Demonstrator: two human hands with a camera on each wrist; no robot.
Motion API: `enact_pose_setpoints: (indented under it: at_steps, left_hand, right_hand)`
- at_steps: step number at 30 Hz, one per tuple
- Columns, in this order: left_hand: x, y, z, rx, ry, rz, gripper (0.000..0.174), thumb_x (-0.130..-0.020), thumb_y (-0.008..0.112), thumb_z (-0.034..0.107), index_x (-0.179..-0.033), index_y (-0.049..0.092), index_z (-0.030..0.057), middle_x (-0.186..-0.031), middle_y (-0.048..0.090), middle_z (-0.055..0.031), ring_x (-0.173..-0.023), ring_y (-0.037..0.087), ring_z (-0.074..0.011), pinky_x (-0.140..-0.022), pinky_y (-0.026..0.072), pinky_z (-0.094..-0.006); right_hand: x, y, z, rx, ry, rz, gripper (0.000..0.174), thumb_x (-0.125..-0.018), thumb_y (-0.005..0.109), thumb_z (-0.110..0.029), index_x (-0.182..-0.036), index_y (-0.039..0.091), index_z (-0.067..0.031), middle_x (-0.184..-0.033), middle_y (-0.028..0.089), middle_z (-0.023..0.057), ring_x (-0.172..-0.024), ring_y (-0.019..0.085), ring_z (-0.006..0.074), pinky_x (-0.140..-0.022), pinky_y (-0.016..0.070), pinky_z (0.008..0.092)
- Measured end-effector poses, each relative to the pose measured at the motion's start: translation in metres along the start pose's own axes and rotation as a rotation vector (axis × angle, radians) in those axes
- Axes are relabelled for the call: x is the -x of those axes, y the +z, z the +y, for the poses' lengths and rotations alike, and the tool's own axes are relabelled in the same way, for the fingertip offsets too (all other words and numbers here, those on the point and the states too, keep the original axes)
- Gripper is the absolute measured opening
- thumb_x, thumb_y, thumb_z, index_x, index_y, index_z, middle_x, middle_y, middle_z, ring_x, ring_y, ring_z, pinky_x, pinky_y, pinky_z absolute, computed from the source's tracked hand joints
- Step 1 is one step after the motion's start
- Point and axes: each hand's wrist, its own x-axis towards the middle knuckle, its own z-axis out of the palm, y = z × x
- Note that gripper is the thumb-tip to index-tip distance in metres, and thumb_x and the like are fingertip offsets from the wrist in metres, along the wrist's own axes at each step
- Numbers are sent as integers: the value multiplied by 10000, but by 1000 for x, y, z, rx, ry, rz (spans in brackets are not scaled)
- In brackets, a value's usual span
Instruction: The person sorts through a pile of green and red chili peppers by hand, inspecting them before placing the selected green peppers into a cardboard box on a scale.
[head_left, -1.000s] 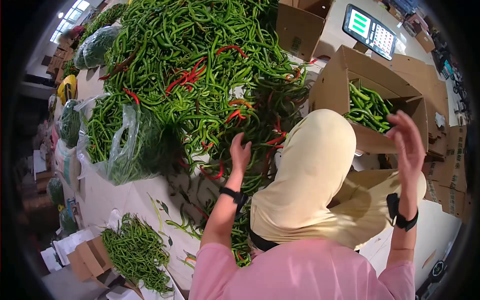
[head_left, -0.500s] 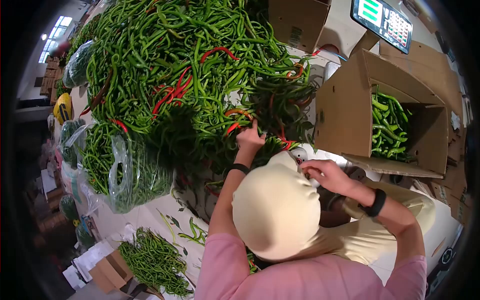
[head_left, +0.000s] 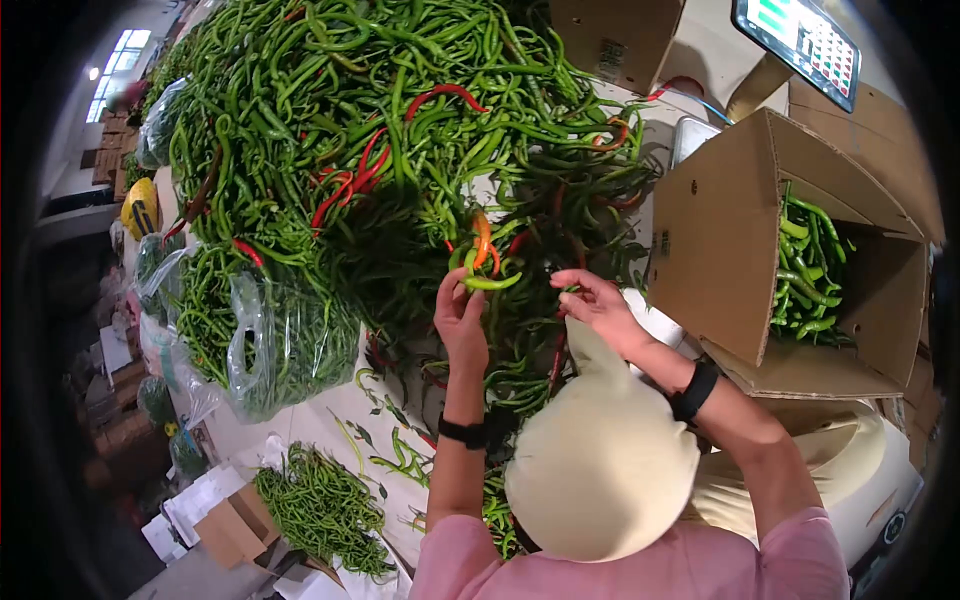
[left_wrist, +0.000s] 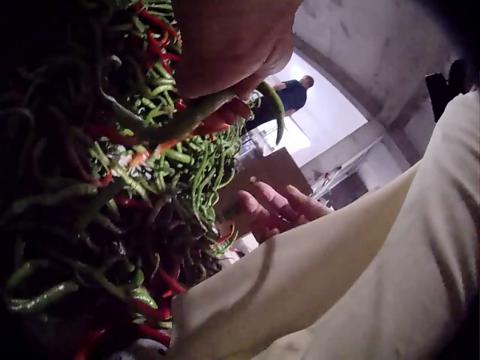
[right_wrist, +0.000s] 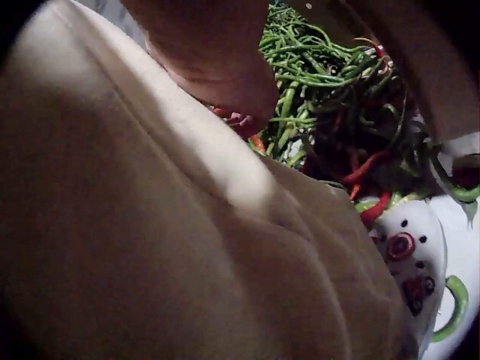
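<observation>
My left hand (head_left: 463, 325) is over the near part of a big chili pepper heap (head_left: 300, 110), its thumb and fingers pinching a curved green chili pepper (head_left: 495, 283). In the left wrist view that pepper (left_wrist: 271, 112) sticks out beyond the fingers. An orange-red pepper (head_left: 484, 240) shows just past the fingertips in the head view. To the right, my right hand (head_left: 605, 312) is above the raised knee, fingers loosely bent and nothing seen in them. The left wrist view shows those fingers (left_wrist: 270, 206) spread slightly apart.
At the right stands an open cardboard box (head_left: 715, 230) with green peppers inside; a scale display (head_left: 800, 45) is behind it. A clear plastic bag (head_left: 290, 350) of peppers sits left, with a smaller pepper pile (head_left: 320, 510) nearer. A person (left_wrist: 292, 96) stands in the background.
The right hand has come from beside the box to over the knee, near the heap. My left hand reached into the heap and now lifts a green pepper.
</observation>
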Motion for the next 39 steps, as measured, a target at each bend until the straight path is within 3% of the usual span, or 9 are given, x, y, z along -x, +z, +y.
enact_pose_setpoints:
  at_steps: [5, 12, 17, 21, 25, 32, 36, 37, 39]
  left_hand:
    - [19, 14, 49, 121, 72, -177, 389, -823, 490, -74, -1196, 451, 29, -1002, 596, -112, -957, 568, -194, -932, 412, -337]
    - [19, 29, 53, 457, -43, -247, 408, -854, 524, 40, -1241, 392, 43, -1091, 549, -141, -968, 551, -215, -931, 404, -351]
    - [29, 45, 68, 494, -118, -354, 515, -903, 442, 248, -1316, 265, -3, -1326, 372, -204, -1154, 446, -292, -990, 341, -416]
    - [37, 45, 61, 466, -182, -311, 517, -922, 424, 252, -1291, 302, -89, -1234, 466, -189, -1116, 482, -229, -970, 377, -351]
    - [36, 31, 68, 196, 30, -170, 371, -940, 395, 234, -1071, 517, -91, -1148, 527, -183, -1016, 546, -236, -944, 408, -354]
    - [38, 13, 84, 294, 116, -72, 246, -914, 472, 187, -964, 556, -39, -888, 579, -111, -813, 555, -204, -846, 445, -374]
    - [42, 10, 91, 360, 86, -57, 291, -911, 481, 171, -1144, 535, 5, -861, 547, -53, -731, 491, -134, -716, 432, -315]
    - [43, 15, 97, 378, 66, -23, 401, -911, 476, 158, -1288, 417, 32, -891, 514, -31, -720, 457, -99, -667, 402, -256]
    - [40, 10, 96, 483, -12, -92, 429, -917, 473, 178, -1316, 368, 60, -950, 511, -33, -688, 437, -88, -651, 400, -253]
  right_hand:
    - [-13, 25, -48, -84, -63, -185, 376, -895, 550, -212, -1227, 470, -55, -1144, 549, 34, -910, 506, 65, -773, 425, 230]
    - [-13, 30, -66, -310, -47, -285, 474, -875, 581, -246, -1281, 411, -70, -1135, 538, 40, -898, 528, 59, -658, 455, 230]
    - [-5, 42, -60, 323, -269, -176, 685, -733, 696, -93, -1316, 340, -48, -1070, 520, 88, -891, 545, 140, -708, 483, 276]
    - [-5, 34, -55, 524, -354, -10, 608, -725, 663, -46, -1277, 406, -55, -1064, 555, 107, -953, 561, 164, -762, 467, 263]
    - [-12, 30, -52, -153, -208, -83, 279, -832, 521, 42, -1105, 505, -16, -980, 611, 25, -919, 573, 93, -764, 450, 217]
    - [-6, 25, -70, -590, -7, -33, 221, -861, 512, 6, -1074, 518, -53, -1066, 604, 61, -975, 571, 105, -799, 468, 217]
    - [-2, 25, -81, -698, 26, -105, 187, -873, 513, -20, -1058, 523, -46, -1082, 599, 86, -969, 586, 141, -814, 490, 236]
    - [-3, 25, -81, -717, 33, -132, 193, -873, 518, -29, -1065, 524, -42, -1088, 594, 103, -977, 586, 163, -810, 502, 251]
    - [-5, 25, -82, -755, 51, -189, 209, -872, 529, -47, -1081, 524, -34, -1101, 584, 137, -992, 587, 206, -801, 527, 281]
